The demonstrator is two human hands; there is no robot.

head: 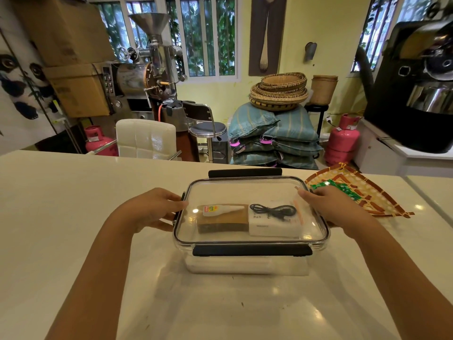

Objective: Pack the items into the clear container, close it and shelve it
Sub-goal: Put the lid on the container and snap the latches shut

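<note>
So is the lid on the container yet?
Yes, the lid sits on the container. The near latch looks down; the far latch sticks out, apparently unfastened.

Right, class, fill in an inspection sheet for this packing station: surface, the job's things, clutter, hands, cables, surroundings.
Surface: pale glossy counter, bare around the box.
Job's things: clear container with lid on; near black latch down, far latch up. Inside: brown box, glue bottle, white box.
Clutter: woven tray holding green packets, right of the container.
Hands: left hand and right hand at the lid's two ends.
Cables: black cable coiled on the white box.
Surroundings: roaster, baskets, sacks, gas cylinders.
</note>
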